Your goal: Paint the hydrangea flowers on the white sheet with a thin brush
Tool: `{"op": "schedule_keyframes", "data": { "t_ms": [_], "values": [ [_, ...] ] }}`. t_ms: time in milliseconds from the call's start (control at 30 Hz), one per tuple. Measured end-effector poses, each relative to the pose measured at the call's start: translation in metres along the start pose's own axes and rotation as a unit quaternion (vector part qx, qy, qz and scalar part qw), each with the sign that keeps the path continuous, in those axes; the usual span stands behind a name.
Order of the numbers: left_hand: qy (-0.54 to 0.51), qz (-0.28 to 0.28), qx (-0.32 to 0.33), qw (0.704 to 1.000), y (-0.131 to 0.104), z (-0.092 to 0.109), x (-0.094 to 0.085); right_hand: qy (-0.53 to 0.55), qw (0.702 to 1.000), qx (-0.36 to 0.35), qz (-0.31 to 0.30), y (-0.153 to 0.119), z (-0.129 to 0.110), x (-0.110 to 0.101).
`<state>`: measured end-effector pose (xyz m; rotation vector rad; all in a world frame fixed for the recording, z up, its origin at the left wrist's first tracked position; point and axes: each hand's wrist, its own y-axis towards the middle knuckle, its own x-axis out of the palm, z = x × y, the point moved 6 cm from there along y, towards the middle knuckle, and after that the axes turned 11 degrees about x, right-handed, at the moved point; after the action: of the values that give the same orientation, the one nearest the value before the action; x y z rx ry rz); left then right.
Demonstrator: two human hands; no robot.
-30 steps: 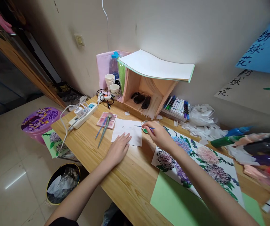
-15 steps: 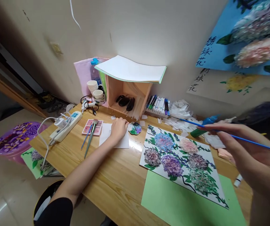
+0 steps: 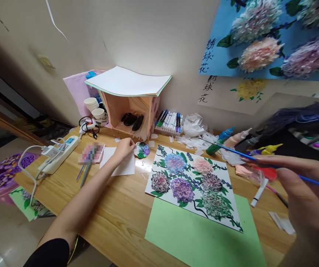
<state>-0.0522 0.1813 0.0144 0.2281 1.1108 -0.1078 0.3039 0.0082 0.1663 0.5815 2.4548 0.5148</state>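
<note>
A thin blue paintbrush (image 3: 239, 155) is pinched in my right hand (image 3: 306, 185), its tip pointing left above the back of the table. Below and left of it lies a white painting (image 3: 192, 189) with raised blue, pink, purple, grey and green hydrangeas, on a sheet of green paper (image 3: 203, 233). My left hand (image 3: 123, 150) rests over a white paper (image 3: 123, 166). Its fingers are curled together at the left edge of a small paint palette (image 3: 142, 150) smeared with green, purple and white; its thumb is mostly hidden.
Behind stand an open wooden box (image 3: 117, 111) and a marker tray (image 3: 167, 129). Crumpled tissue (image 3: 194, 126) and paint bottles (image 3: 217, 144) lie to the right. Brushes (image 3: 85, 172) and a power strip (image 3: 57, 159) are on the left. A blue flower picture (image 3: 223, 22) hangs above.
The view has swung right, bringing in more bottles and a white marker. My left fingers now reach the palette's edge, where the hand lay flatter before. The brush stays in my right hand.
</note>
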Motion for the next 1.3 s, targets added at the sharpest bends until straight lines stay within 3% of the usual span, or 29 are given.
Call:
{"op": "schedule_keyframes", "data": {
  "t_ms": [167, 300, 400, 600, 933, 1300],
  "values": [
    [-0.046, 0.049, 0.041, 0.997, -0.022, 0.006, -0.011, 0.029, 0.996, -0.001, -0.082, -0.001, -0.011, 0.018],
    [-0.133, 0.123, 0.035, 0.983, -0.043, 0.013, -0.017, 0.043, 0.985, -0.033, -0.163, -0.007, -0.015, 0.048],
    [-0.266, 0.177, 0.005, 0.948, -0.054, 0.021, -0.015, 0.029, 0.969, -0.077, -0.232, -0.017, -0.023, 0.082],
    [-0.433, 0.172, -0.062, 0.883, -0.063, 0.038, 0.000, -0.018, 0.950, -0.138, -0.280, -0.034, -0.024, 0.126],
    [-0.455, 0.171, -0.093, 0.869, -0.070, 0.037, 0.007, -0.027, 0.938, -0.137, -0.318, -0.038, -0.009, 0.146],
    [-0.451, 0.181, -0.092, 0.869, -0.072, 0.042, 0.007, -0.020, 0.934, -0.143, -0.326, -0.040, -0.006, 0.146]
  ]
}}
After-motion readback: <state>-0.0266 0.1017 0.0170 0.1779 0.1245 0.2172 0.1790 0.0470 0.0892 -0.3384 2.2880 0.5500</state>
